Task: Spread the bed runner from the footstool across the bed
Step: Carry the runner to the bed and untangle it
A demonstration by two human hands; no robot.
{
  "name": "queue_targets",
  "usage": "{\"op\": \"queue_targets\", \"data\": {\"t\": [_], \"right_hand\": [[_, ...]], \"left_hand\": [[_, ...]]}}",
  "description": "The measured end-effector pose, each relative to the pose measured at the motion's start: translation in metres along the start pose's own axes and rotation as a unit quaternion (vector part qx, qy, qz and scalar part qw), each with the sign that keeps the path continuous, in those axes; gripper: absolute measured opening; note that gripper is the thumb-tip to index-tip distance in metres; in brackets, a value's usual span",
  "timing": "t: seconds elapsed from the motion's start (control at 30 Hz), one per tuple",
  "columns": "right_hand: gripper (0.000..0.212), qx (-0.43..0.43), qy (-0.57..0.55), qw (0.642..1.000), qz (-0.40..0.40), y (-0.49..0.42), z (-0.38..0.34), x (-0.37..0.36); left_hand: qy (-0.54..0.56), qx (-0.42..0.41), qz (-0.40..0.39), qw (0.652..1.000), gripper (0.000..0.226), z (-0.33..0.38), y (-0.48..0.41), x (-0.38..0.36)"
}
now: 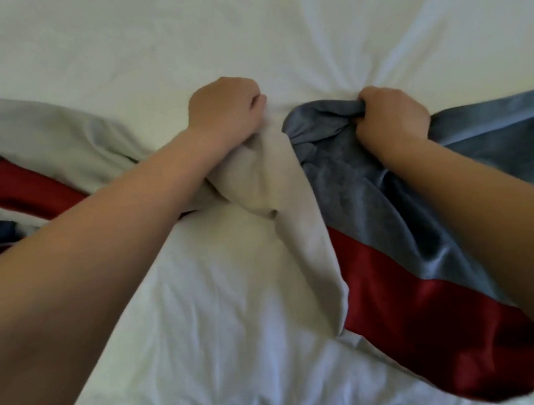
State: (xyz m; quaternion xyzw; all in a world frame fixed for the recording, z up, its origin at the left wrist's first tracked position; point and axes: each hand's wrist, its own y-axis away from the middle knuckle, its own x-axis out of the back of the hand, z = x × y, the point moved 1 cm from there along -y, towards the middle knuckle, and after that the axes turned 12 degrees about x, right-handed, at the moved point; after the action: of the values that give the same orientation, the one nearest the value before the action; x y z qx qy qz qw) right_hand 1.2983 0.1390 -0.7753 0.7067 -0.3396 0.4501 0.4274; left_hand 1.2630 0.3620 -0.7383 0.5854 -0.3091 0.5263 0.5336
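White wrinkled bed sheet (298, 6), filling most of the view. Draped across it, twisted and bunched: grey-blue velvety bed runner (361, 195) with red satin band and pale lining. Left hand (227, 107) clenched round the pale lining; right hand (391, 114) gripping the blue folds.

Runner (380, 206) on bed (206, 315), bunched and twisted mid-span. Blue-grey sheen face, broad red band, pale beige backing. Right stretch face up, reaching bed's near edge. Left stretch backing up, red and blue peeking below; blurred there, probably folded over. Left hand (227, 111) grips backing, right hand (391, 114) grips blue. Bed white, creased.
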Motion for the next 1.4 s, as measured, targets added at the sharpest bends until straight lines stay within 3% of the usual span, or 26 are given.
{"op": "queue_targets", "data": {"t": [0.13, 0.2, 0.27, 0.3, 0.37, 0.4, 0.5, 0.6, 0.67, 0.8, 0.93, 1.07, 1.2, 1.27, 1.4], "right_hand": [[0.029, -0.067, 0.018, 0.997, 0.018, 0.019, -0.024, 0.016], [0.039, -0.059, 0.022, 0.991, 0.118, 0.043, -0.044, 0.027], [0.024, -0.021, -0.004, 0.979, 0.201, 0.066, -0.073, 0.031], [0.031, -0.018, -0.043, 0.983, 0.178, 0.073, -0.09, 0.032], [0.057, -0.064, -0.136, 0.987, 0.058, 0.076, -0.123, 0.03], [0.057, -0.084, -0.151, 0.985, 0.012, 0.073, -0.137, 0.028], [0.034, -0.061, -0.105, 0.993, -0.007, 0.059, -0.17, 0.032], [0.011, -0.035, -0.214, 0.976, -0.004, 0.053, -0.198, 0.039], [0.012, 0.011, -0.252, 0.968, -0.001, 0.061, -0.216, 0.042], [0.01, 0.081, -0.248, 0.966, 0.002, 0.086, -0.226, 0.036], [0.038, 0.11, -0.324, 0.94, 0.015, 0.093, -0.21, 0.037], [0.049, 0.085, -0.189, 0.978, 0.015, 0.078, -0.185, 0.028], [0.067, 0.099, -0.091, 0.99, -0.051, 0.065, -0.174, 0.021], [0.062, 0.113, -0.065, 0.988, -0.08, 0.06, -0.177, 0.02], [0.025, 0.113, 0.008, 0.988, -0.105, 0.05, -0.186, 0.018]], "left_hand": [[0.052, 0.07, -0.105, 0.991, 0.023, -0.059, 0.002, 0.015], [0.105, 0.074, -0.17, 0.977, 0.02, -0.074, 0.008, 0.02], [0.141, 0.063, -0.216, 0.964, 0.02, -0.084, 0.013, 0.022], [0.155, 0.052, -0.234, 0.958, 0.02, -0.087, 0.014, 0.022], [0.177, 0.033, -0.279, 0.943, 0.021, -0.092, 0.016, 0.023], [0.185, 0.028, -0.307, 0.933, 0.025, -0.094, 0.017, 0.024], [0.196, 0.024, -0.373, 0.907, 0.039, -0.095, 0.023, 0.027], [0.209, -0.008, -0.421, 0.883, 0.045, -0.103, 0.034, 0.027], [0.228, -0.067, -0.401, 0.885, 0.036, -0.109, 0.042, 0.026], [0.225, -0.154, -0.288, 0.918, 0.017, -0.117, 0.055, 0.021], [0.149, -0.198, -0.189, 0.95, 0.009, -0.119, 0.055, 0.022], [0.115, -0.207, -0.07, 0.969, 0.009, -0.127, 0.045, 0.041], [0.147, -0.228, -0.034, 0.962, 0.012, -0.13, 0.053, 0.063], [0.134, -0.284, -0.014, 0.949, 0.011, -0.126, 0.069, 0.071], [0.092, -0.362, 0.047, 0.926, 0.007, -0.125, 0.102, 0.071]]}}
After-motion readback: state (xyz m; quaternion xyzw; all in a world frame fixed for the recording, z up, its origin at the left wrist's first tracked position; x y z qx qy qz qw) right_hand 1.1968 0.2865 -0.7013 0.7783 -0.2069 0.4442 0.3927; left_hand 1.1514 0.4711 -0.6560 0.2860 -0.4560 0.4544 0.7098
